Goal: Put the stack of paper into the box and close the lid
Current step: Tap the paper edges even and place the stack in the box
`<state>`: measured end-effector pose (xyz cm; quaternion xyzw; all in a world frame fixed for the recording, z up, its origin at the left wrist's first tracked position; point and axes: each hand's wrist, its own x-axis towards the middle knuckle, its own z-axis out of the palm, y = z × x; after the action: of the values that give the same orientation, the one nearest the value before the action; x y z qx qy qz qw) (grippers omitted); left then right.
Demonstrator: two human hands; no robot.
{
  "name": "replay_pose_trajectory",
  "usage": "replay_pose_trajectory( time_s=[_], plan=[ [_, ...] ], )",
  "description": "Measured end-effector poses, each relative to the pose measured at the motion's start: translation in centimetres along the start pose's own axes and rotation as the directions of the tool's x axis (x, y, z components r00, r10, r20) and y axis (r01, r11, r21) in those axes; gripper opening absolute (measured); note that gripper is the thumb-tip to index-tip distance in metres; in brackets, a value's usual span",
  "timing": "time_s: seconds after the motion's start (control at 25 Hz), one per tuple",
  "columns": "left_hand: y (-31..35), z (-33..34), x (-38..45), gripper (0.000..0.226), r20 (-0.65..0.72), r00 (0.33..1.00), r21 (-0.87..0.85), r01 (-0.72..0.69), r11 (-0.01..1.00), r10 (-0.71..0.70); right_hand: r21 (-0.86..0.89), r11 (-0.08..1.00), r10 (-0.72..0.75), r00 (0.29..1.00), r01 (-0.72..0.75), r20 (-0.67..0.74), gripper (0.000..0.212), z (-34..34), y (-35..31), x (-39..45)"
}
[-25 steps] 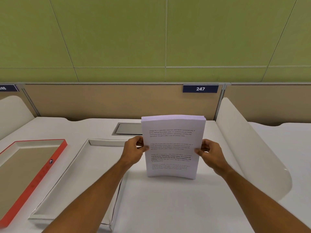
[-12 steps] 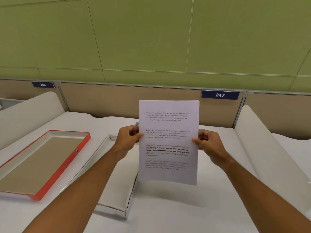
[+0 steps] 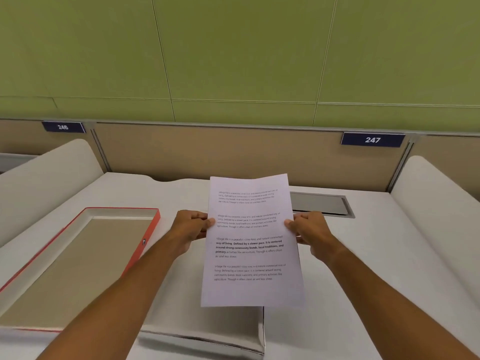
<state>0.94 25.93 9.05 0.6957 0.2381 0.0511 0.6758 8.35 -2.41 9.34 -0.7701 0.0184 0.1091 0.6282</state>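
I hold the stack of paper [image 3: 252,242], white sheets with printed text, up in the air above the white open box [image 3: 207,331]. My left hand [image 3: 191,227] grips the stack's left edge and my right hand [image 3: 309,229] grips its right edge. The paper and my left arm hide most of the box; only its near wall and right corner show. The red-edged lid [image 3: 78,261] lies upturned on the desk to the left of the box, its beige inside facing up.
A white desk [image 3: 363,268] is bounded by curved white side dividers [image 3: 428,198] and a beige back panel with number plates 246 and 247. A grey cable hatch [image 3: 322,203] is set in the desk behind the paper.
The stack was standing on edge on the desk right of the box; both hands have lifted it and carried it left, over the box. The view has swung left.
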Motion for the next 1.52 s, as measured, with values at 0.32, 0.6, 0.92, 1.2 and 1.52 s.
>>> replay_pose_trajectory(
  time_s=[0.32,0.6,0.92,1.2,1.52],
  plan=[
    [-4.8,-4.9,4.9,0.014,-0.058,0.972,0.189,0.236,0.953,-0.23,-0.083,0.952,0.281,0.949,-0.295,-0.145,0.009,9.7,4.1,0.3],
    [-6.3,-5.1,6.4,0.024,-0.092,0.972,0.439,0.234,0.868,-0.215,-0.25,0.903,0.3,0.93,-0.348,-0.21,0.023,12.5,5.2,0.1],
    [-6.8,-4.7,6.9,0.028,-0.088,0.993,0.725,0.114,0.679,-0.073,-0.574,0.777,0.169,0.963,-0.26,-0.208,0.017,14.3,5.0,0.1],
    [-6.3,-3.5,6.2,0.018,0.019,0.997,0.824,0.029,0.566,-0.078,-0.763,0.619,0.106,0.982,-0.187,-0.155,0.013,15.4,5.1,-0.4],
    [-5.9,-2.4,5.4,0.037,0.1,0.956,0.756,0.107,0.646,-0.275,-0.746,0.637,0.174,0.979,-0.195,-0.108,0.027,16.3,5.5,-1.1]
  ],
)
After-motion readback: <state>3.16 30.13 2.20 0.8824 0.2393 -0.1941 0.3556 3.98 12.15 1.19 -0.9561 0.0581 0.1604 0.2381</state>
